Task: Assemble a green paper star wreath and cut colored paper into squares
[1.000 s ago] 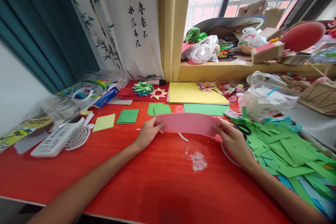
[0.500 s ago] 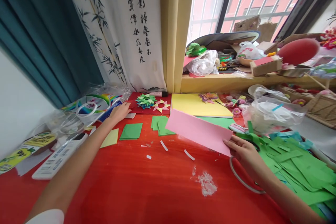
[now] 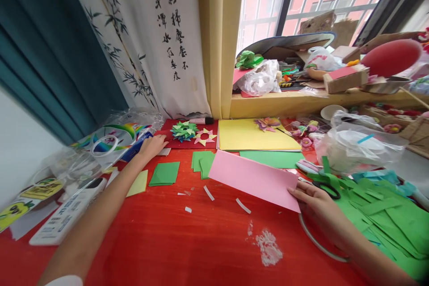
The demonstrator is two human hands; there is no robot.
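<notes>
Left hand (image 3: 152, 146) off pink paper (image 3: 251, 179), at red sheets (image 3: 181, 145), grip unclear! Right hand (image 3: 317, 203) pinches it. Red tabletop (image 3: 174, 250); curtain (image 3: 140, 22) bears Chinese characters (image 3: 180, 35).

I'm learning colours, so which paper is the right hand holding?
The pink rectangular paper, gripped at one end; the green paper squares lie on the red table.

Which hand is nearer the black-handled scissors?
Right. The right hand, gripping the pink sheet, is just in front of the scissors; the left hand is far to their left, beyond the sheet's other end.
</notes>
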